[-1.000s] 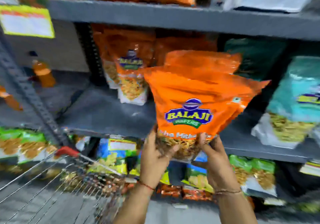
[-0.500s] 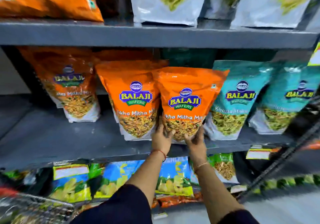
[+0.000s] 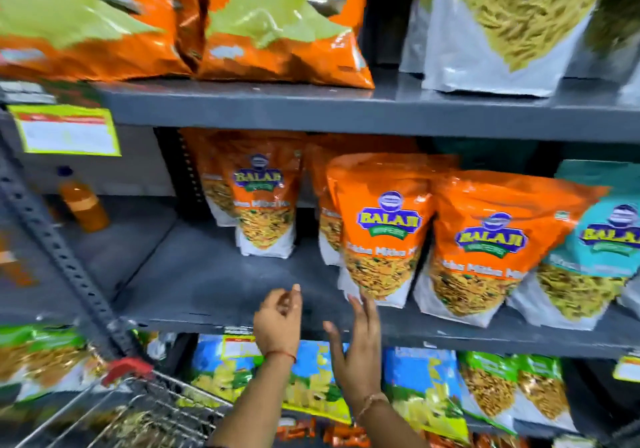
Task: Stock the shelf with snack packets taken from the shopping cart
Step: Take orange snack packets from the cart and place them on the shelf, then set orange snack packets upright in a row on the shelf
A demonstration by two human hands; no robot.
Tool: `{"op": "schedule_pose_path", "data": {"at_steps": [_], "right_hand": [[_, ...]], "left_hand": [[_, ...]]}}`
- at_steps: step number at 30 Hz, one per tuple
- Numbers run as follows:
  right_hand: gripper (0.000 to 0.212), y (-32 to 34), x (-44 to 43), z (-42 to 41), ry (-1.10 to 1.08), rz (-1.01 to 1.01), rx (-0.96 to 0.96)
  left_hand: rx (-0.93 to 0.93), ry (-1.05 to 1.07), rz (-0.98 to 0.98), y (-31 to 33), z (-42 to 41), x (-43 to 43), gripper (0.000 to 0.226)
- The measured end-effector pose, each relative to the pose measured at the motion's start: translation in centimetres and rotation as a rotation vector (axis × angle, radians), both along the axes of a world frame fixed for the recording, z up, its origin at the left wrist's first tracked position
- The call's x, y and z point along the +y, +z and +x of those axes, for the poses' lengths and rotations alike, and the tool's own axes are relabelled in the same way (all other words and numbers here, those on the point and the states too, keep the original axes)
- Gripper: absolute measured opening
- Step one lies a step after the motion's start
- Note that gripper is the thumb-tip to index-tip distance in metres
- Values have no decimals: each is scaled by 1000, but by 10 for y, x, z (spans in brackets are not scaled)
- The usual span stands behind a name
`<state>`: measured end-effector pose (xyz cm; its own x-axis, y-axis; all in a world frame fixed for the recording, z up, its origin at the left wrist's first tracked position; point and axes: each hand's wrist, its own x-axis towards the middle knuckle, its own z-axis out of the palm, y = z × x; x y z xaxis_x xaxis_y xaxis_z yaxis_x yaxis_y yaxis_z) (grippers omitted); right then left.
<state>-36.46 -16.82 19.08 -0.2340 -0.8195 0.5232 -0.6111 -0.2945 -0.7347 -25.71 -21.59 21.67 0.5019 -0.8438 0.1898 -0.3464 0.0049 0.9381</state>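
Head | orange Balaji packets (image 3: 384,233) upright on shelf (image 3: 214,274) | hands: left (image 3: 278,319), right (image 3: 356,347) open, empty

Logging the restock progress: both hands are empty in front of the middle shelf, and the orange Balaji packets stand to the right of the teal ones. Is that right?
Not quite. In the head view the orange Balaji packets stand to the left of the teal ones, not the right. The rest holds: the left hand and right hand are both empty in front of the middle shelf.
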Motion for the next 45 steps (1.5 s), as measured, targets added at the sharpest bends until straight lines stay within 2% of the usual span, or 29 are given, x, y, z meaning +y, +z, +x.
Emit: {"op": "schedule_pose_path", "data": {"at_steps": [3, 6, 8, 10, 13, 15, 19, 22, 25, 29, 34, 37, 40, 45], "right_hand": [[68, 16, -38, 45, 100, 87, -92], [82, 27, -83, 74, 168, 230, -202], [83, 35, -115, 87, 184, 331, -343], [82, 40, -143, 88, 211, 392, -468], [81, 37, -185, 79, 239, 512, -458], [81, 31, -207, 74, 241, 572, -446], [75, 19, -225, 83, 243, 537, -545], [71, 19, -231, 104, 237, 505, -565], [70, 21, -236, 135, 298, 510, -598], [68, 18, -243, 163, 305, 490, -594], [67, 18, -238, 168, 313, 501, -597], [69, 11, -215, 156, 280, 546, -662], [67, -1, -187, 140, 283, 551, -636], [60, -1, -147, 113, 313, 484, -583]], "left_hand": [[182, -21, -12, 8, 61, -35, 13], [266, -153, 116, 6, 112, -82, 45], [293, -231, 179, 3, 135, -114, 66], [340, -287, 182, 5, 142, -136, 76], [390, -371, 165, 7, 138, -162, 78], [345, -453, 169, 6, 135, -177, 79], [318, -595, 171, 1, 137, -194, 77], [371, -507, 131, -6, 149, -192, 72], [390, -364, 98, -10, 175, -194, 56], [338, -379, 49, -9, 202, -203, 48], [300, -365, 34, -13, 207, -206, 50], [319, -188, 47, -18, 194, -195, 53], [317, 6, 13, -33, 168, -168, 60], [294, 84, -74, -27, 137, -133, 70]]}}
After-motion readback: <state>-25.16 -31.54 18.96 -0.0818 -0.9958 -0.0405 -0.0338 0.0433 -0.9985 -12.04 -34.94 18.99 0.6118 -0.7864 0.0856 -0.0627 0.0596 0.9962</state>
